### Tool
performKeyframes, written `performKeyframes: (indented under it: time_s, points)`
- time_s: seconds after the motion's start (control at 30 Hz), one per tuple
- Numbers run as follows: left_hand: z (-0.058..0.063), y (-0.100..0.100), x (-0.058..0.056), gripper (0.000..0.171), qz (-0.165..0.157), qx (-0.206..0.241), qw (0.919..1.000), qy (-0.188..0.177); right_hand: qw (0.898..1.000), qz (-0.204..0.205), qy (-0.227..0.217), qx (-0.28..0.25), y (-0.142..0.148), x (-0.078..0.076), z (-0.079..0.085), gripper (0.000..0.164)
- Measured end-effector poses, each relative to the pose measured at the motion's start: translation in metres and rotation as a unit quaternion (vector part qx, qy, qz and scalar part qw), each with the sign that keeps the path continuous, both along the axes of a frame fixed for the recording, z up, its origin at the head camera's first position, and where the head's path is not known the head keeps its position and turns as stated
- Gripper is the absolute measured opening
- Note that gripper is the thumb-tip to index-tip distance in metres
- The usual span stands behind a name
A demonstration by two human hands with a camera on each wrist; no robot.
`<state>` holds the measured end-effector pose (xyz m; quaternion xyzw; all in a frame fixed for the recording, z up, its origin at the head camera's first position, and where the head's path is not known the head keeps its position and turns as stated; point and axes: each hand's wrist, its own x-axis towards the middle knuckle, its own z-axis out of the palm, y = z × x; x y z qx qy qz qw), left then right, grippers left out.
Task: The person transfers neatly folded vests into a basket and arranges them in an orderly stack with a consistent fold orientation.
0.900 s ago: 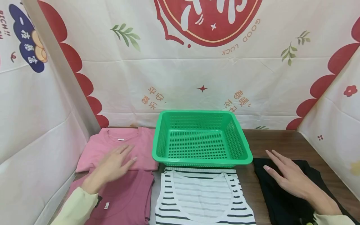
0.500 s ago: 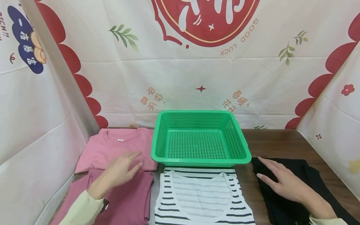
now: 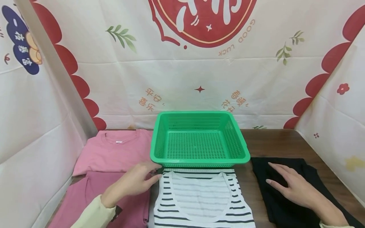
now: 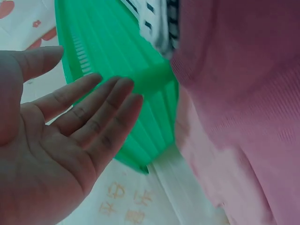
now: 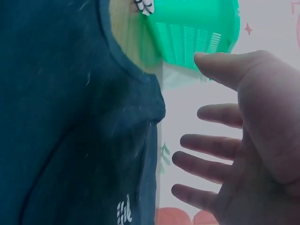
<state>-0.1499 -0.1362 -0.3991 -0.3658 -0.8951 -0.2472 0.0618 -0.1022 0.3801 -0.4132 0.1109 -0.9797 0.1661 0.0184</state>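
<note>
Tabletop (image 3: 268, 142): basket (image 3: 199, 161), long axis crosswise.

The green basket (image 3: 196, 144), perforated and rectangular, is stood upright at the far middle, its open top facing up. A white top with dark stripes (image 3: 201, 199) is laid flat at its near side, neckline towards the basket. The left hand (image 3: 138, 179) is held just beside the basket's near left corner, above a mauve garment (image 3: 134, 213) that is spread at the near left. Over a folded black garment (image 3: 280, 207) on the right, printed in white, the right hand (image 3: 296, 188) is held with its fingers extended.
</note>
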Motion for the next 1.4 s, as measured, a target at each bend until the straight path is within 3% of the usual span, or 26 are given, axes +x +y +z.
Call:
performKeyframes:
  time_s: [0.17,0.47,0.7,1.4]
  points:
    - [0.001,0.015,0.003,0.028,-0.043,0.009,0.9980,-0.045,1.000,-0.005,0.002,-0.008,0.010,0.004,-0.002,0.075]
    - [0.002,0.043,0.008,0.037,-0.079,0.006,0.9883,-0.130,1.000,-0.008,0.006,-0.016,0.023,0.012,-0.007,0.073]
    - [0.000,0.061,0.009,0.034,-0.116,0.010,0.9850,-0.127,1.000,-0.014,0.012,-0.020,0.033,0.021,-0.011,0.074]
    - [-0.008,0.126,0.010,0.043,-0.187,-0.034,0.9707,-0.147,0.999,-0.028,0.044,-0.002,0.070,0.034,-0.021,0.071]
